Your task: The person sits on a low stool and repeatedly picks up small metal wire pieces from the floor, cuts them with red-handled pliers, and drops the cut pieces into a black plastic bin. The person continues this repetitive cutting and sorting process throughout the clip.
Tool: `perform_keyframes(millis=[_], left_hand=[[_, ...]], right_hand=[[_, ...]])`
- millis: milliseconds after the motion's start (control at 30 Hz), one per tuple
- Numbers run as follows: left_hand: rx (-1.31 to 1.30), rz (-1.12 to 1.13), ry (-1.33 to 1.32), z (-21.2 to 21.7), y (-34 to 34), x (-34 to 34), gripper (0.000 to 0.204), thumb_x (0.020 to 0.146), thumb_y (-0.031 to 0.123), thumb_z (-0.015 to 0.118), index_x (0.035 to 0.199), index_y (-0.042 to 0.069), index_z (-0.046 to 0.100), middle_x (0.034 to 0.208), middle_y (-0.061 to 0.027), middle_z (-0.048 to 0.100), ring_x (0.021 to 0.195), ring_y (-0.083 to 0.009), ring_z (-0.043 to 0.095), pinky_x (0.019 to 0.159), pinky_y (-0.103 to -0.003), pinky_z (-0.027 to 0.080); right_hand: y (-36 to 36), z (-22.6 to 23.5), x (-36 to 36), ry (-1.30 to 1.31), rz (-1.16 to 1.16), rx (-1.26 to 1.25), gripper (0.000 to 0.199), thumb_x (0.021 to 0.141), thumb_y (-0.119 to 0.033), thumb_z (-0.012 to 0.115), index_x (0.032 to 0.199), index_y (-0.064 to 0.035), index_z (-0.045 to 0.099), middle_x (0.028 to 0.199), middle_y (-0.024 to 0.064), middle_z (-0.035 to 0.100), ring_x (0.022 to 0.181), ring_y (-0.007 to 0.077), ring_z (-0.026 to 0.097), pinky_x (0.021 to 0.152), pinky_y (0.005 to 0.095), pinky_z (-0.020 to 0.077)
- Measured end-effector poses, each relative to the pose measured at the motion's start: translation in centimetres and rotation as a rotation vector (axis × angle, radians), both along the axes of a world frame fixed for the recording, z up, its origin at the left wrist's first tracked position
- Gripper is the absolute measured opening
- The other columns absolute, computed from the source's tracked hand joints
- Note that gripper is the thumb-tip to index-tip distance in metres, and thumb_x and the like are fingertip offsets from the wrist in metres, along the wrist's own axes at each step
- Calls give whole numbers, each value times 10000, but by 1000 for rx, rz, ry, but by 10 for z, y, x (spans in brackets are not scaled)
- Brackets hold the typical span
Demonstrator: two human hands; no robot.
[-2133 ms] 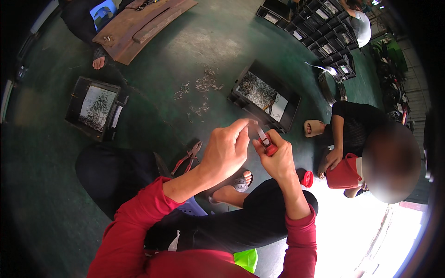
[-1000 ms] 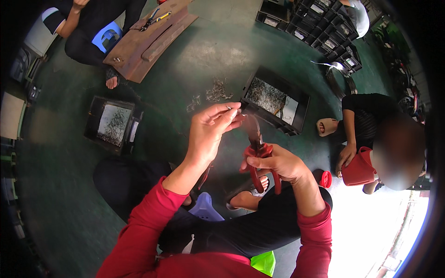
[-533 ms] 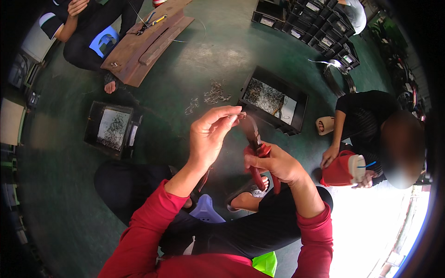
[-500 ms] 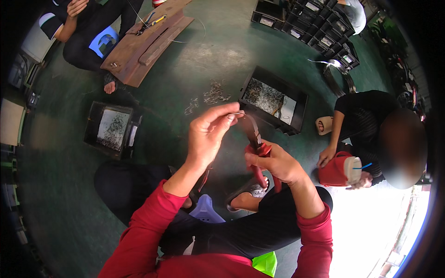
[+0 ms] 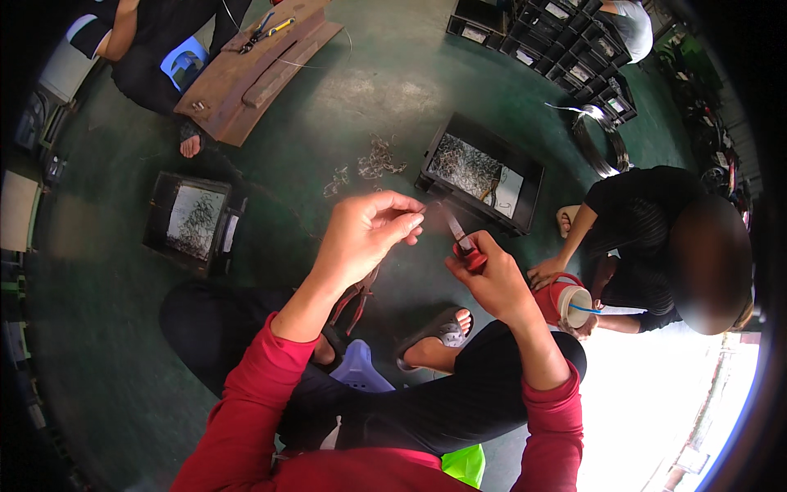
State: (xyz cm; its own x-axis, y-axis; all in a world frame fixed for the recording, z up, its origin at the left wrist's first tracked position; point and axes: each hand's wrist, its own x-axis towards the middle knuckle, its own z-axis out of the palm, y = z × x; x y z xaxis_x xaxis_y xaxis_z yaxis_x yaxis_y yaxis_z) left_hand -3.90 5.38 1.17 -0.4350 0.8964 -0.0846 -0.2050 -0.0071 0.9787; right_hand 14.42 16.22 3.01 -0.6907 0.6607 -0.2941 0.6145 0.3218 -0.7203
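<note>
My left hand (image 5: 357, 238) is closed in a pinch on a thin piece of wire (image 5: 434, 204), which sticks out past the fingertips toward the right. Red-handled pliers (image 5: 469, 249) are gripped in my right hand (image 5: 502, 285); their metal jaws point up and left, close to the wire's end. Blur hides whether the jaws touch the wire. Beyond my hands stands a black crate (image 5: 525, 205) holding many small bent wire pieces. More wire pieces (image 5: 377, 158) lie in a loose pile on the green floor.
A second pair of pliers (image 5: 358, 299) lies below my left wrist. Another black crate (image 5: 156, 221) stands at left. A co-worker at right handles a red bucket (image 5: 551, 302). Farther off are a brown bench (image 5: 225, 115), a wire coil (image 5: 611, 143) and stacked black crates (image 5: 541, 41).
The pliers have turned in my right hand, so their handles are now mostly hidden. My left hand has shifted slightly down. The co-worker's red bucket has moved left and tipped.
</note>
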Motion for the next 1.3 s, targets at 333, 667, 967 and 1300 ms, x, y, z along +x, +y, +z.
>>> perform_keyframes(millis=[333,667,967,1300], left_hand=[[-153,-133,-443,-4,-3,-13,187,890,196,646,987,37,648,837,-76,684,670,-160,663,635,-268,530],[49,-73,-463,-15,2,-7,162,888,157,668,1003,45,647,921,-46,657,793,-130,609,720,-262,491],[280,253,-282,-17,9,15,121,913,101,640,1021,47,640,972,-77,677,902,-164,654,791,-291,513],[336,318,-148,-21,9,21,96,909,50,636,1004,57,650,977,-60,689,895,-117,644,787,-261,491]], right_hand=[[5,4,7,56,99,-248,284,872,-195,687,1076,-21,592,840,42,627,786,101,550,751,281,458],[11,16,8,-105,112,-342,271,902,-225,656,1065,-20,586,776,58,620,712,72,554,697,258,459],[-13,-8,-6,143,137,-870,262,931,-233,628,1085,-25,588,930,45,622,803,109,582,762,278,468],[-25,-2,-15,232,46,-993,274,922,-293,639,1019,-37,619,892,16,634,804,92,558,749,269,452]])
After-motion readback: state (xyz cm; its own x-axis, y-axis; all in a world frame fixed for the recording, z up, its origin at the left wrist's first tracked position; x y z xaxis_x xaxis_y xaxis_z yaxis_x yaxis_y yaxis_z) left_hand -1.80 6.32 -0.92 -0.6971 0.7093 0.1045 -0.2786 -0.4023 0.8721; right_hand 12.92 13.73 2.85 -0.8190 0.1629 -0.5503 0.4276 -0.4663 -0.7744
